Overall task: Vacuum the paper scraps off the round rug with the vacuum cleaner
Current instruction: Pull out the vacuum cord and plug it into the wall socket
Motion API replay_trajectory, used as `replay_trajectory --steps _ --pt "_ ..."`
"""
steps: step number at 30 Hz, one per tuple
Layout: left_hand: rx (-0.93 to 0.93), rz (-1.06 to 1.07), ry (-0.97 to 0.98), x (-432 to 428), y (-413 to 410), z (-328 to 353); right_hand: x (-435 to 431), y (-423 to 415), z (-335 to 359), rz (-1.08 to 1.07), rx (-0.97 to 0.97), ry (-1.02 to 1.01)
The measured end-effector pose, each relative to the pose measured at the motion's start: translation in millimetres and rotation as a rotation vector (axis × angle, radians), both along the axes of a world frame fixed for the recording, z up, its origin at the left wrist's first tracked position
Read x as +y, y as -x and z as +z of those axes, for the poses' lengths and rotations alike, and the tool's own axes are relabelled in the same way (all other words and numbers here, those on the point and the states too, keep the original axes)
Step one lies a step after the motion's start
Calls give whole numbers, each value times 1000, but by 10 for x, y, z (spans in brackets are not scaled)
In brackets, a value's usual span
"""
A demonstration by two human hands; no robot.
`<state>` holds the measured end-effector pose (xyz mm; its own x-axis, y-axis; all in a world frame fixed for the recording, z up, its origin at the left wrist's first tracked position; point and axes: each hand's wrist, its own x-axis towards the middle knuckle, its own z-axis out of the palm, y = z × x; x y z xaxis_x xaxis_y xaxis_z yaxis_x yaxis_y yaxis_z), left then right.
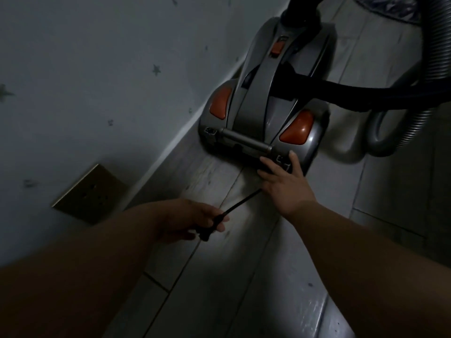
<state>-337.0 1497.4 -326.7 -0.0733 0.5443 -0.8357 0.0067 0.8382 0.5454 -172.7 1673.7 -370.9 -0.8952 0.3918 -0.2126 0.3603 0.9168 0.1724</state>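
Note:
A grey canister vacuum cleaner (pixel 266 98) with orange buttons stands on the floor against the wall. Its ribbed grey hose (pixel 432 76) loops off to the right. My right hand (pixel 283 181) rests flat against the vacuum's rear lower corner, fingers spread. A thin black power cord (pixel 240 201) runs out from under that hand to my left hand (pixel 192 220), which is closed around the black plug (pixel 207 228) at the cord's end. The round rug and the paper scraps are out of view.
A brass-coloured wall socket plate (pixel 90 193) sits low on the star-patterned wall (pixel 97 69) at the left, close to my left hand. Pale floor planks (pixel 244 276) fill the lower middle. The room is dim.

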Motion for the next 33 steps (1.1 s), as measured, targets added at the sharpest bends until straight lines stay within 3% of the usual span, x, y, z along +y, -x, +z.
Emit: replay_trajectory --steps 4,7,11,16,21,24,27,33 --pt "483 -215 -8 328 -234 -57 -50 60 1 -46 54 14" --pt "656 -167 -193 555 -497 -32 -102 93 21 -84 101 52" --pt "840 -208 -163 776 -616 -71 -107 104 23 -45 190 103" --pt "836 -121 -281 581 -598 -77 33 26 20 6 189 119" --pt "934 -287 -336 96 -419 63 14 27 8 14 57 20" --pt "894 -247 -294 -80 -319 66 -59 80 32 -35 73 25" --pt "871 -211 -242 3 -378 58 -99 89 46 -62 85 29" --pt "903 -361 -188 607 -613 -42 -15 56 46 -39 145 102"
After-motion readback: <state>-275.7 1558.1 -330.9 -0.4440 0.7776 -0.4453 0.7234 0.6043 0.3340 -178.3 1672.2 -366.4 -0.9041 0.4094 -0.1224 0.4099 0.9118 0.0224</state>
